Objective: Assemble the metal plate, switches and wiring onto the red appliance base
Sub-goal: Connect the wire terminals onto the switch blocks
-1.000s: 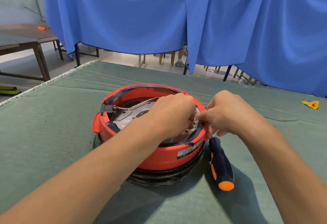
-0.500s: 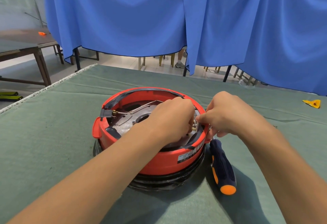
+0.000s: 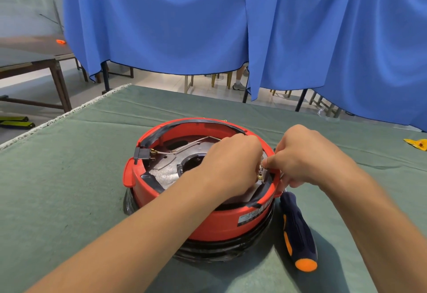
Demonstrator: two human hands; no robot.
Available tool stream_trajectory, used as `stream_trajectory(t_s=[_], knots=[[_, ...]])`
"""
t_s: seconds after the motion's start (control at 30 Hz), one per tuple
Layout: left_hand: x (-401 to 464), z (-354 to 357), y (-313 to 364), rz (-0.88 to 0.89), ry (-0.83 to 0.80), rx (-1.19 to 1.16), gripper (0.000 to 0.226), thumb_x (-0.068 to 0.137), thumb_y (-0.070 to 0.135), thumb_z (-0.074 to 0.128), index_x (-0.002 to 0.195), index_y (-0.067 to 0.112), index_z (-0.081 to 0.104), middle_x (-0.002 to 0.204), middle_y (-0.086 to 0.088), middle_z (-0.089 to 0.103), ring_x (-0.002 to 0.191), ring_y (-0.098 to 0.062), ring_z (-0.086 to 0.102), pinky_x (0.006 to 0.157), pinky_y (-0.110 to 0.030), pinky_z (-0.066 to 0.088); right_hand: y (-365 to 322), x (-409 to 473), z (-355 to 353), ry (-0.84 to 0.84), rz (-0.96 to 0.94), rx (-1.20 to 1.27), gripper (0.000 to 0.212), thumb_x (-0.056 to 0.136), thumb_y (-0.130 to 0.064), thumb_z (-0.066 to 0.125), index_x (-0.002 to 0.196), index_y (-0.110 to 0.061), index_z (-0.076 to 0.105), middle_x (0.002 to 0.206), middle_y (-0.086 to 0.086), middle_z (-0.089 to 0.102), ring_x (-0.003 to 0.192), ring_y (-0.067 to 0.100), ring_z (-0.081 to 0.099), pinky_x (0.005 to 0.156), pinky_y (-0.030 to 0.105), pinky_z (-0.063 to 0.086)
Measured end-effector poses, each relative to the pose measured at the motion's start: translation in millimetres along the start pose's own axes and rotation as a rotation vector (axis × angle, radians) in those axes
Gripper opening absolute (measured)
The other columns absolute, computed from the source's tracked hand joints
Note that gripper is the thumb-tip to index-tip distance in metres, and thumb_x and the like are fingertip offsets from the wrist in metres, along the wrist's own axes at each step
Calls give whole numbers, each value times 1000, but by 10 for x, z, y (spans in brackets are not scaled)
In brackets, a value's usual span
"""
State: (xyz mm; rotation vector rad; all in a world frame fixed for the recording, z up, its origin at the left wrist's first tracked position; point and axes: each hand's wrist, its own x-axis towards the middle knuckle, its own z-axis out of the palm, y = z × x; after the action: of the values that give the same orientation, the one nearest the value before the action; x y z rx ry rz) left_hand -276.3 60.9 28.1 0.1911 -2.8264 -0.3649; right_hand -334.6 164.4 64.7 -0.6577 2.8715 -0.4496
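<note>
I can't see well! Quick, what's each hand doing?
Left hand: fingers curled inside the red base, grip hidden.
Right hand: pinching a small metal part at the rim.

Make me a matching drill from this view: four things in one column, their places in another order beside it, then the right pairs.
Things
1. screwdriver
2. metal plate
3. yellow scrap
4. black connector

Places
A. far right edge of the green cloth
B. on the left rim of the red base
C. flat inside the red base
D. on the cloth right of the red base

Pairs: 1-D, 2-C, 3-A, 4-B
</note>
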Motion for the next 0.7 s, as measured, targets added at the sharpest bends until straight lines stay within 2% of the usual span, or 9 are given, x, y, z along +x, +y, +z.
stream_trajectory(t_s=[0.07,0.13,0.23,0.4,0.47,0.57,0.63,0.7], knots=[[24,-15,-9,-23,6,-35,10,81,12,65,89,13,72,76,-8,60,77,-31,55,62,-33,36,-22,7,-20,-28,9,21,27,88,-25,62,77,-1,70,55,6,69,60,17,70,69,33,59],[39,-10,-32,-26,9,-38,10,80,12,65,89,12,71,71,-7,53,76,-32,55,62,-33,38,-33,10,-20,-39,12,25,29,89,-29,62,77,-5,70,51,1,68,52,10,66,60,25,54],[34,29,-46,-14,6,-34,9,80,12,65,87,12,71,66,-3,46,72,-30,49,61,-33,37,-9,19,8,-40,8,44,30,89,-30,63,74,-6,69,49,0,67,47,8,63,54,23,49],[52,31,-34,-53,21,-64,12,80,11,65,89,11,73,65,-3,49,70,-30,51,60,-33,38,-15,20,2,58,-5,-3,30,86,-29,67,69,-5,67,40,1,60,40,14,55,44,21,38],[71,20,-39,-70,-9,-111,8,79,10,66,84,10,73,62,-4,51,70,-31,54,59,-32,39,-25,11,2,86,-2,-4,28,83,-27,69,69,-3,68,39,4,57,41,18,54,43,21,37],[90,11,-62,-85,-78,-213,6,78,7,69,74,9,73,53,-3,54,66,-29,61,62,-35,51,-25,5,20,87,0,-10,23,82,-25,70,79,-2,70,55,10,63,55,25,64,49,27,47],[92,15,-75,-102,-112,-271,8,79,4,69,75,8,75,52,-3,57,62,-26,61,67,-37,56,-22,3,33,78,8,-7,24,82,-27,71,84,-3,70,69,12,68,67,29,69,59,32,54],[80,17,-87,-121,-139,-323,9,78,2,68,75,7,76,57,-5,62,66,-27,65,69,-40,58,-13,7,39,73,14,-7,25,82,-28,72,84,-3,70,73,12,69,69,29,69,61,33,55]])
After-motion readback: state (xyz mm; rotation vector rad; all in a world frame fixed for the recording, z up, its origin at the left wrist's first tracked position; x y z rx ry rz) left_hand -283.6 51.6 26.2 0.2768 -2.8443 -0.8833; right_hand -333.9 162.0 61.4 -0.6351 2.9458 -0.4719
